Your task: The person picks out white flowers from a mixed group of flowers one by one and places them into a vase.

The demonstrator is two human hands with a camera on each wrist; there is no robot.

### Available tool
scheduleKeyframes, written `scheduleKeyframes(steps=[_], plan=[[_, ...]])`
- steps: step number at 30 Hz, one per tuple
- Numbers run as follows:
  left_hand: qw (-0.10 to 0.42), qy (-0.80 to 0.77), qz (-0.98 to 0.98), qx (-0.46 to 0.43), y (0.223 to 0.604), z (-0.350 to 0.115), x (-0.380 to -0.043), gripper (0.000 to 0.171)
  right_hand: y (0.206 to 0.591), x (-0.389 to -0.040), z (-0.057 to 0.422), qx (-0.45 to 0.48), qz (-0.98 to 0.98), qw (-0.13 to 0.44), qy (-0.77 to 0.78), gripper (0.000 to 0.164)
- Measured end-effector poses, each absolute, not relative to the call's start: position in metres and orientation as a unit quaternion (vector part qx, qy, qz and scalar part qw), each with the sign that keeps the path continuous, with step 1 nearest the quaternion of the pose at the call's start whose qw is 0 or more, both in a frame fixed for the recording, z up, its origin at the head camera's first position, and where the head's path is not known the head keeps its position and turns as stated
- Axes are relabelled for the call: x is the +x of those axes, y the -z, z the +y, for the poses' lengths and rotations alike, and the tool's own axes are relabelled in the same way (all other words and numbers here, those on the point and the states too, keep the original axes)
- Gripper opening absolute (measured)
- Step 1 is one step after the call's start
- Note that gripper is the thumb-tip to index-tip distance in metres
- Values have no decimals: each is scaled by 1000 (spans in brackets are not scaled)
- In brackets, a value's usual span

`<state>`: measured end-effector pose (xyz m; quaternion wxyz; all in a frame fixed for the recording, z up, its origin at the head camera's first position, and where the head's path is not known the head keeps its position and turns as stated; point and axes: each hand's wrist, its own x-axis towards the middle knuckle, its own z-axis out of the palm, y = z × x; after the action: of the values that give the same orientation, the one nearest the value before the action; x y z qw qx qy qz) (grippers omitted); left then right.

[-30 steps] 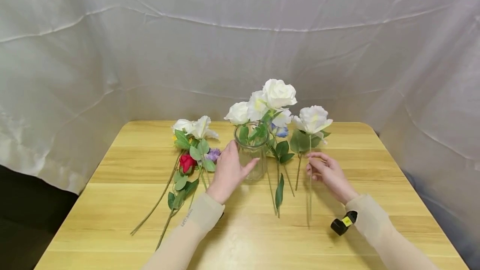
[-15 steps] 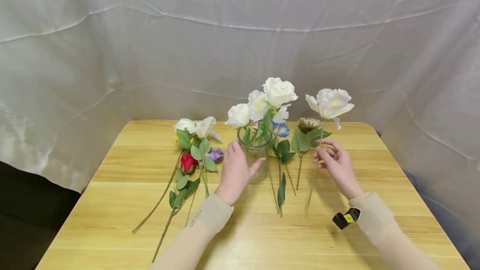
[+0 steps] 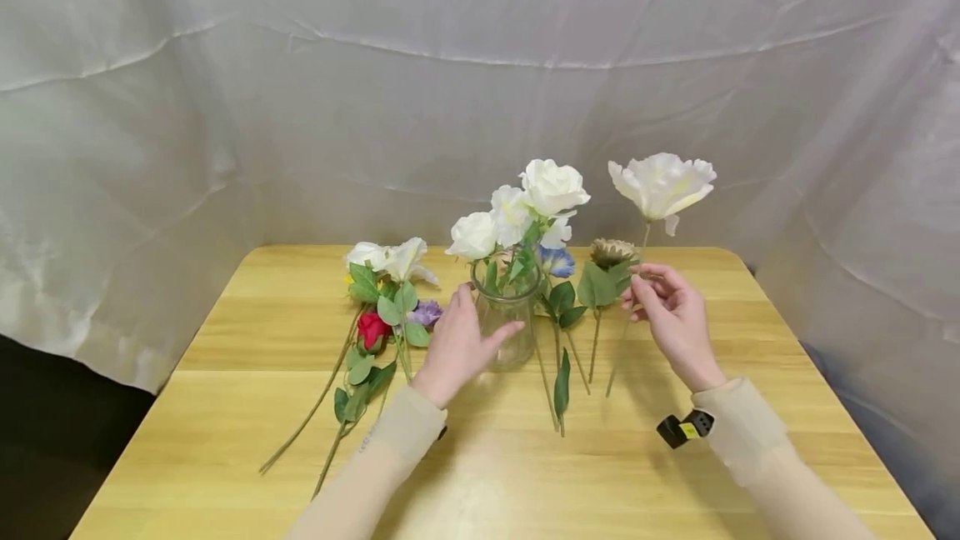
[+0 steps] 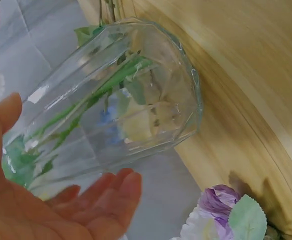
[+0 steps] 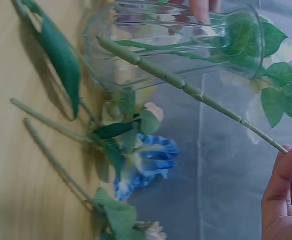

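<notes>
A clear glass vase stands mid-table with several white flowers in it, their green stems showing through the glass. At its left side is my left hand, thumb spread away from the fingers, which lie close along the glass in the left wrist view. My right hand pinches the thin stem of a large white flower between thumb and fingertips, right of the vase. This flower stands upright with its bloom above the hand, and the stem's lower end slants down toward the left.
Left of the vase lie a red rose, a purple flower and white blooms with long stems. To its right lie a blue flower and a beige flower. Grey cloth hangs behind the wooden table.
My right hand has lifted the white flower up and to the right, away from the flowers lying on the table. The left hand stays beside the vase.
</notes>
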<state>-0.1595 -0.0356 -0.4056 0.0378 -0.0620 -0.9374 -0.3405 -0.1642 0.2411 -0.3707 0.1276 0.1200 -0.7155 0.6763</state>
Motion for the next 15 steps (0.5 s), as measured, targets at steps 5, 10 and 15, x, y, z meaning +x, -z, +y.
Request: scheduleKeyframes(steps=[5,10,15], plan=[[37,361,-925,-113,404,-40,-165,94,362,-167,235,145,-698,162,-682,21],[59,382,-912,-139,405,-39,-171,80,352,-169,225,150,-685,202,-683,25],[68,397,-906,-129,410,-38,-171,79,338,-173,214,167,-664,240,-688,27]])
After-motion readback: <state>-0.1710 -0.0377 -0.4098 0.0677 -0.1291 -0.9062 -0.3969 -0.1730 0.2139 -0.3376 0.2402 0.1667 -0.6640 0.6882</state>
